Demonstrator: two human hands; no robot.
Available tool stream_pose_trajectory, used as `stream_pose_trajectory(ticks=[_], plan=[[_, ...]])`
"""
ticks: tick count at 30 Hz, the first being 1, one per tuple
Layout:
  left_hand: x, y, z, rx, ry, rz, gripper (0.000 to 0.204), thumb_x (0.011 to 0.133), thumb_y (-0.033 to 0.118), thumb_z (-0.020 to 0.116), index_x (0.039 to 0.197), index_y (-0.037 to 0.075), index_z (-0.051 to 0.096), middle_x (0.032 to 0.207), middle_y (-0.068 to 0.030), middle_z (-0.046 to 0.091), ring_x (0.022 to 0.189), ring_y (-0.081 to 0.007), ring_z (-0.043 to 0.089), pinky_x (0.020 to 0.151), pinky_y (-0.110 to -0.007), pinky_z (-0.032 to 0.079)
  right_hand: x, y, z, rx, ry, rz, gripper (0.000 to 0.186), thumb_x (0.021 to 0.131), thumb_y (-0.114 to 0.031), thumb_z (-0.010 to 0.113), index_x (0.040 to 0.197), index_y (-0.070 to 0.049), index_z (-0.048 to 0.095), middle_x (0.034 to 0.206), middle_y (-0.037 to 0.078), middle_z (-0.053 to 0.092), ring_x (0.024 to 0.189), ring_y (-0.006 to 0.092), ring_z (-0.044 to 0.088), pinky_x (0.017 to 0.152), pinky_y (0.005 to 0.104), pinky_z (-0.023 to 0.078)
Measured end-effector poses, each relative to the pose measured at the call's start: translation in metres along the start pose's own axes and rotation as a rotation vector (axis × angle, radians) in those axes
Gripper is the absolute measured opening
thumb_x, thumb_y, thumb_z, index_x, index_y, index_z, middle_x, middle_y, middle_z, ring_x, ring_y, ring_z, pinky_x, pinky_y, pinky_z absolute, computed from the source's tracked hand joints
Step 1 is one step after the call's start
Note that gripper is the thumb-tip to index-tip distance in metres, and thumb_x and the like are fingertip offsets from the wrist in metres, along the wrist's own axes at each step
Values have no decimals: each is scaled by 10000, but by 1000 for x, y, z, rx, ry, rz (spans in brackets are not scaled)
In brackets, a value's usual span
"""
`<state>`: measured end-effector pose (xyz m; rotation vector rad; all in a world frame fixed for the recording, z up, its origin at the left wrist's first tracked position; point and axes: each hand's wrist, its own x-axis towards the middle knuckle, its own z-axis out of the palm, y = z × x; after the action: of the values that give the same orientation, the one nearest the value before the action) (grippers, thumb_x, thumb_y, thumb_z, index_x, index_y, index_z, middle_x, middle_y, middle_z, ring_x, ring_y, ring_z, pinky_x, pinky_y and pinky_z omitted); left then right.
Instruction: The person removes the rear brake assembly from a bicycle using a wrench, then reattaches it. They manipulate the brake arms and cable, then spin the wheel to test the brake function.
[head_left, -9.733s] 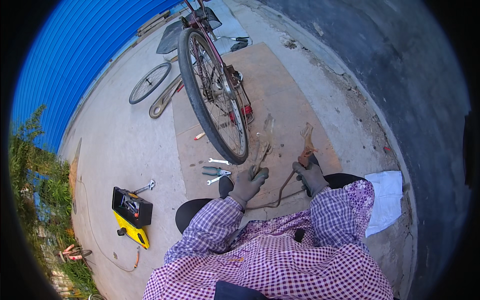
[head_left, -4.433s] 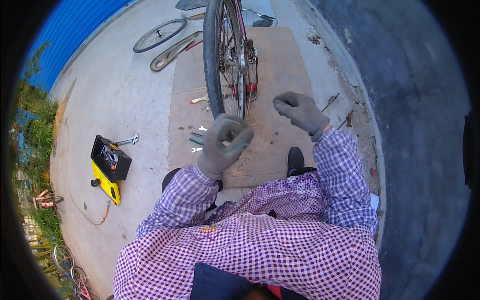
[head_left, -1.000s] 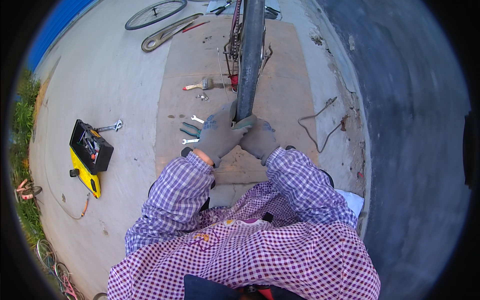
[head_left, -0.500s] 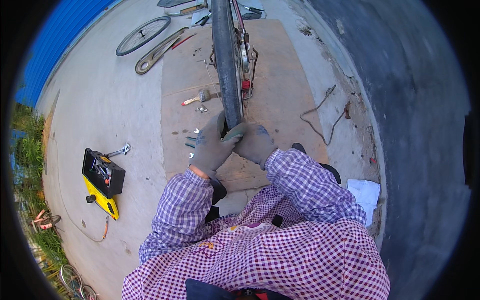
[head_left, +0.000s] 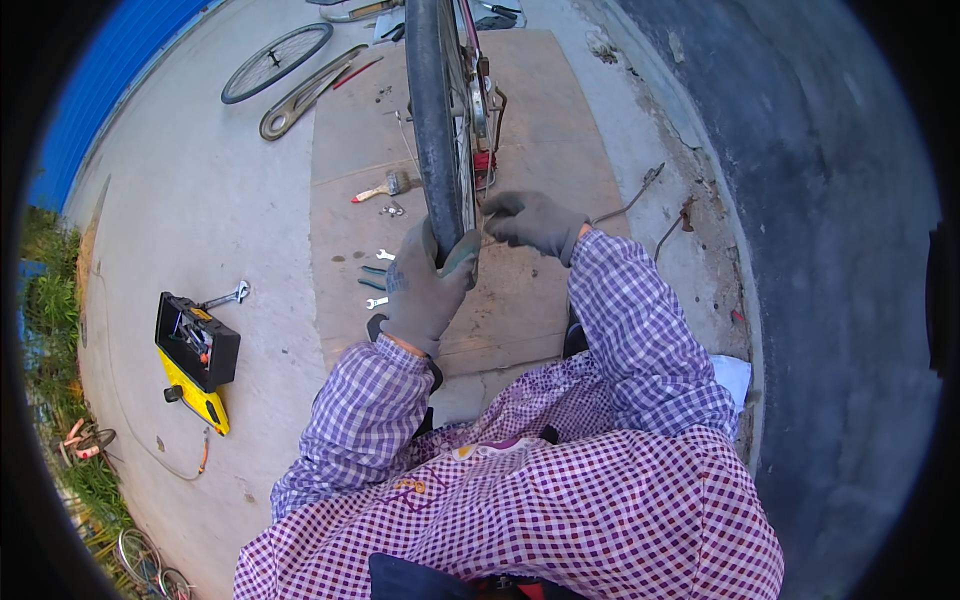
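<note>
A bicycle wheel with a black tyre stands upright in front of me, its rim and spokes showing on the right side. My left hand, in a grey glove, is wrapped round the near end of the tyre, thumb on the right side and fingers on the left. Just right of the wheel, my right hand, gloved too, is off the tyre. Its fingers are loosely bent and somewhat apart, pointing at the wheel, and I see nothing held in them. Behind it are the hub parts and a red piece.
Left of the wheel lie a paintbrush, small metal parts, wrenches and green-handled pliers on a brown board. Further left are a black-and-yellow toolbox, an adjustable wrench, a loose wheel and a chain guard.
My right hand has let go of the tyre and moved up and right, away from the left hand. My left hand stays on the tyre. The view has shifted slightly.
</note>
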<state>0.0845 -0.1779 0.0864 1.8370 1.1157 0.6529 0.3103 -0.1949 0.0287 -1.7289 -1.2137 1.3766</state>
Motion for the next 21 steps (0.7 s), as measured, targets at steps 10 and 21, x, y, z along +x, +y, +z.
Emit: stream_pose_trajectory(ticks=[10, 21], plan=[[-16, 22, 14, -121, -156, 58, 442, 922, 187, 755, 1247, -82, 621, 990, -94, 718, 869, -134, 670, 784, -315, 545, 61, 45, -35, 362, 596, -158, 584, 930, -124, 669, 1472, 20, 506, 1250, 154, 675, 1124, 233, 651, 968, 334, 516], [-23, 45, 39, -195, -184, 109, 363, 862, 252, 826, 1031, -28, 667, 853, -117, 690, 757, -173, 677, 704, -332, 522, 47, 45, -51, 316, 707, -239, 543, 924, -59, 688, 1429, 68, 533, 1335, 178, 657, 1163, 205, 658, 982, 309, 527]])
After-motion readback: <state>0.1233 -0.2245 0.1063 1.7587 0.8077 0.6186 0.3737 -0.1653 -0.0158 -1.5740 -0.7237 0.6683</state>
